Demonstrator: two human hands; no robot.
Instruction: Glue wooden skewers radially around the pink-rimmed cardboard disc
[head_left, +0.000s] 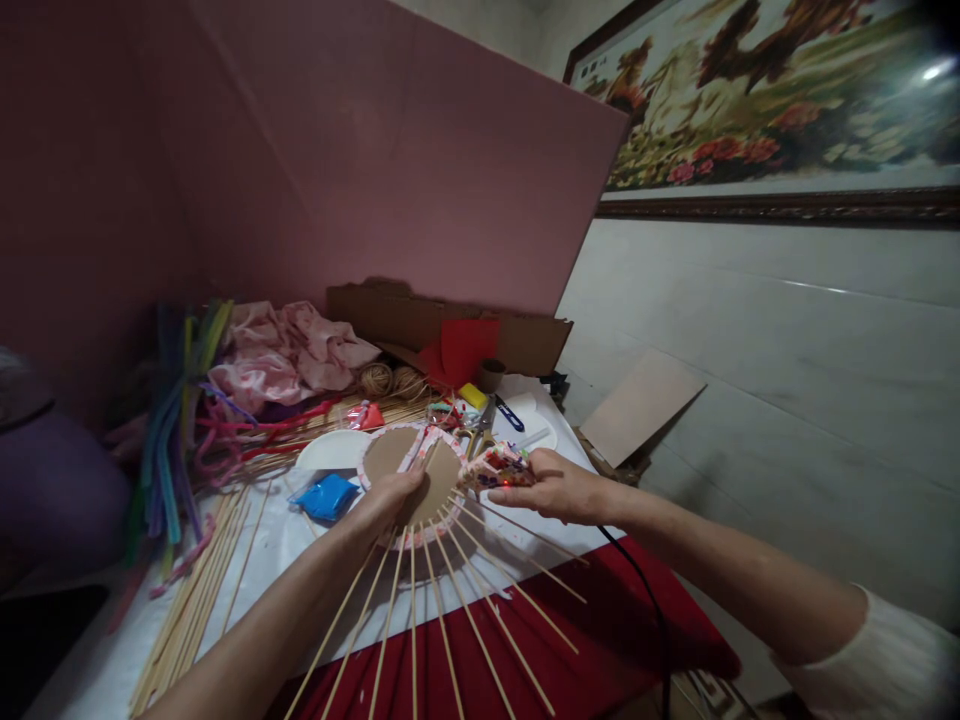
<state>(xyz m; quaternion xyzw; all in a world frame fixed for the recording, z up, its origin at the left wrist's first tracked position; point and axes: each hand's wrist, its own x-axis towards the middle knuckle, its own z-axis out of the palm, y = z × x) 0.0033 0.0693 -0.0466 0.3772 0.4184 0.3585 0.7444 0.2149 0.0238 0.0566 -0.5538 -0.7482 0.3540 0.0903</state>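
Note:
My left hand grips a round cardboard piece, thumb on top, its other fingers mostly hidden. Pinkish patterned trim runs along the cardboard's edge and across its middle. Thin bamboo sticks fan out from its near edge towards me. Closed around a flower-patterned glue gun, my right hand is just right of the cardboard. A small red light glows on the gun, and a black cord hangs below that hand. The gun's nozzle is too small to make out against the rim.
A blue packet and white plate lie left of the cardboard. Scissors and a dark blue cutter lie beyond it. Pipe cleaners, loose sticks and pink cloth crowd the left. Red cloth covers the front edge.

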